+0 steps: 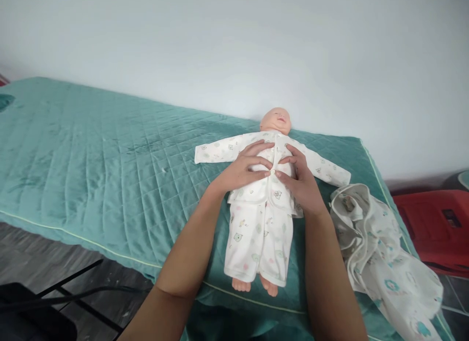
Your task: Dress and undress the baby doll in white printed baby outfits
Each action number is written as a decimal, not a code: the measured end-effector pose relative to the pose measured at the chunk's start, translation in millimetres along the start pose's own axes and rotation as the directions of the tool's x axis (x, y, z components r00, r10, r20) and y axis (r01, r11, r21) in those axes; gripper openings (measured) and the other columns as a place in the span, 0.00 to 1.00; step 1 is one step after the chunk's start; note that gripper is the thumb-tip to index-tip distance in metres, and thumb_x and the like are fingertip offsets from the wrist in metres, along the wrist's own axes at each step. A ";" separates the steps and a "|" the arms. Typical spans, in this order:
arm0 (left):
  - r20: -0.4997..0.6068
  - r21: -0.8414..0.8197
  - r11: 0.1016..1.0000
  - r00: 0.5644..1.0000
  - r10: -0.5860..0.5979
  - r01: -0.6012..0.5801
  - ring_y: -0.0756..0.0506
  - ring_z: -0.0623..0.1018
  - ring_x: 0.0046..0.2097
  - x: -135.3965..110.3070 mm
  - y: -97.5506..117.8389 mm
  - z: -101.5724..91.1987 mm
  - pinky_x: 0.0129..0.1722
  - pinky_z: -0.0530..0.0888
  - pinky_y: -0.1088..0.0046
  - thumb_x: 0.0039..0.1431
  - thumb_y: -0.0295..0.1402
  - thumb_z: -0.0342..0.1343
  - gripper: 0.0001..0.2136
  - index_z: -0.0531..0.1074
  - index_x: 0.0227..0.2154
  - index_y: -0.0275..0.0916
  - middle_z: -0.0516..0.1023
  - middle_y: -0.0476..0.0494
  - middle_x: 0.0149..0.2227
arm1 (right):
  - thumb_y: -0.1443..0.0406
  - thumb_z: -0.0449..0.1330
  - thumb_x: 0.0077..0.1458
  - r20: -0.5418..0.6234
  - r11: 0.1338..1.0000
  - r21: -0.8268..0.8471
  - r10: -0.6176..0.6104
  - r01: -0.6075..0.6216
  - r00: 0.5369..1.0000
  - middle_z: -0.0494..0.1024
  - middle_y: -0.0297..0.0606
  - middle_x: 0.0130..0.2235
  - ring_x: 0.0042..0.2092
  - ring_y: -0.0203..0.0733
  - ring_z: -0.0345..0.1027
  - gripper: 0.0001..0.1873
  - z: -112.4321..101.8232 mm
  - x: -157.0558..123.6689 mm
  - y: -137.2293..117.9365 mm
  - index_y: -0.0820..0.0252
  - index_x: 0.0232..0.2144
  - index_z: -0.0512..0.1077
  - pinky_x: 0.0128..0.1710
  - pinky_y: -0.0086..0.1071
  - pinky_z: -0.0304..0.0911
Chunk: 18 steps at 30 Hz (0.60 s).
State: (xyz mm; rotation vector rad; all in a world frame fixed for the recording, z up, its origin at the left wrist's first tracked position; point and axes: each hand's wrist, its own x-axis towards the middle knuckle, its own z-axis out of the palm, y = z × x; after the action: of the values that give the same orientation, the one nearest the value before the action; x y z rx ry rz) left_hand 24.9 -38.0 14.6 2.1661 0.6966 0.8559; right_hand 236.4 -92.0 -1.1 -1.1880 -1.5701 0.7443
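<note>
A baby doll [281, 118] lies on its back, dressed in a white printed long-sleeved shirt [252, 190] and matching trousers [245, 238]. The shirt's sleeves stretch out to both sides, and bare feet show below the trouser legs. My left hand [246, 169] rests on the shirt's chest, its thumb and index fingertip close together at the front opening beside a small button [272, 172]. From the other side, my right hand [302, 182] holds the opposite front edge at the same button with thumb and fingers. Cloth between the fingertips is partly hidden.
A green quilted cover [110, 165] spreads over the bed beneath the doll. To the right lies a crumpled white printed garment or cloth [388, 263]. Beyond the bed's right edge stands a red plastic object [428, 223]. A pale wall [183, 48] runs behind.
</note>
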 end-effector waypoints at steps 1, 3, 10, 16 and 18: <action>-0.003 0.001 1.000 1.000 0.003 -0.003 0.38 0.52 0.73 0.4 -0.5 0.1 0.65 0.67 0.50 0.64 0.38 0.58 0.07 0.79 0.40 0.46 0.61 0.48 0.69 | 0.53 0.67 0.55 -0.002 1.000 -0.008 0.004 -0.004 1.000 0.58 0.36 0.69 0.72 0.49 0.46 0.15 0.0 0.0 0.0 0.50 0.41 0.70 0.71 0.52 0.43; -0.011 0.012 1.000 1.000 0.009 -0.008 0.38 0.53 0.73 1.1 -1.9 0.7 0.67 0.64 0.49 0.64 0.39 0.58 0.07 0.79 0.39 0.46 0.62 0.48 0.69 | 0.53 0.67 0.54 -0.011 1.000 -0.023 0.012 -0.013 1.000 0.58 0.36 0.68 0.71 0.49 0.47 0.15 0.7 -0.2 0.0 0.50 0.41 0.70 0.71 0.52 0.43; -0.029 -0.009 1.000 0.999 0.014 -0.014 0.38 0.54 0.73 1.1 -2.7 2.2 0.65 0.68 0.50 0.63 0.38 0.59 0.06 0.80 0.39 0.47 0.63 0.48 0.69 | 0.55 0.68 0.53 -0.042 0.999 -0.017 0.034 -0.035 0.999 0.59 0.36 0.68 0.71 0.49 0.48 0.15 4.4 -0.8 -2.0 0.50 0.40 0.71 0.71 0.52 0.43; -0.041 0.016 1.000 0.999 0.017 -0.016 0.38 0.55 0.73 1.5 -3.6 3.5 0.68 0.63 0.47 0.63 0.39 0.60 0.06 0.79 0.39 0.47 0.63 0.48 0.68 | 0.55 0.69 0.53 -0.056 0.999 -0.018 0.029 -0.030 0.998 0.60 0.36 0.67 0.71 0.49 0.49 0.15 5.5 -0.1 -1.6 0.50 0.39 0.71 0.71 0.52 0.43; -0.055 0.018 0.999 0.998 0.040 -0.039 0.39 0.55 0.72 1.5 -4.6 4.6 0.69 0.60 0.48 0.62 0.38 0.60 0.06 0.79 0.39 0.46 0.64 0.47 0.68 | 0.56 0.69 0.53 -0.059 1.000 -0.017 0.022 -0.023 0.998 0.60 0.36 0.67 0.71 0.48 0.49 0.14 5.7 0.0 -0.5 0.50 0.39 0.71 0.71 0.52 0.43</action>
State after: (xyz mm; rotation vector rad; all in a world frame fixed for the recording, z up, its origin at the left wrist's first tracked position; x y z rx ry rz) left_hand 28.2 -36.0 9.2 2.1846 0.6921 0.9365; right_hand 230.8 -91.7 -2.6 -1.2315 -1.5205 0.7052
